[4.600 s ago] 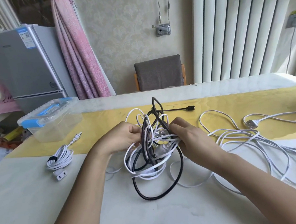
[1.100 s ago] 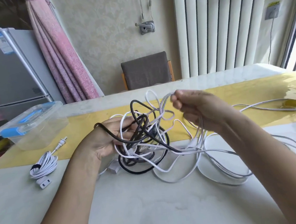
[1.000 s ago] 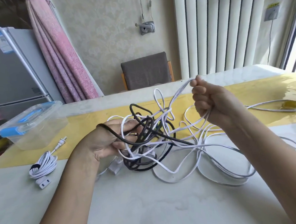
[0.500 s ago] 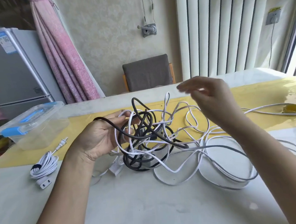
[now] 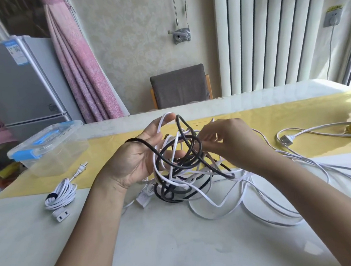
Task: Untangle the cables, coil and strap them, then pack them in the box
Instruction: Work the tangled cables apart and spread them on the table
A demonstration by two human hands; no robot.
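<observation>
The tangle (image 5: pixel 179 165) of black and white cables is held just above the table (image 5: pixel 178 247), its lower loops resting on the surface. A moment ago the right hand (image 5: pixel 229 141) hung open above the tangle after letting go of a white strand it had drawn up and away. It has now come back down, and its bent fingertips are drawn together at the tangle's upper right side. They seem to pinch a strand there, but we cannot tell which one.

We read this as one pull finished and the next strand being chosen. The untangling is still in progress, and the black cable (image 5: pixel 142 142) is not yet free.

The left hand (image 5: pixel 135 158) keeps its place on the tangle's left side. Its palm is turned inward and its fingers are mostly straight and apart. The black cable lies across the palm and a white loop hangs over the raised fingertips. The strands are carried rather than squeezed.

To the right of the tangle, the freed white cable (image 5: pixel 217 205) lies in slack loops on the table. Well to the tangle's left lies a coiled white cable (image 5: pixel 60 192), already strapped. Beyond that coil stands the box (image 5: pixel 47 150) with its lid on. We judge most of the task is still ahead.
</observation>
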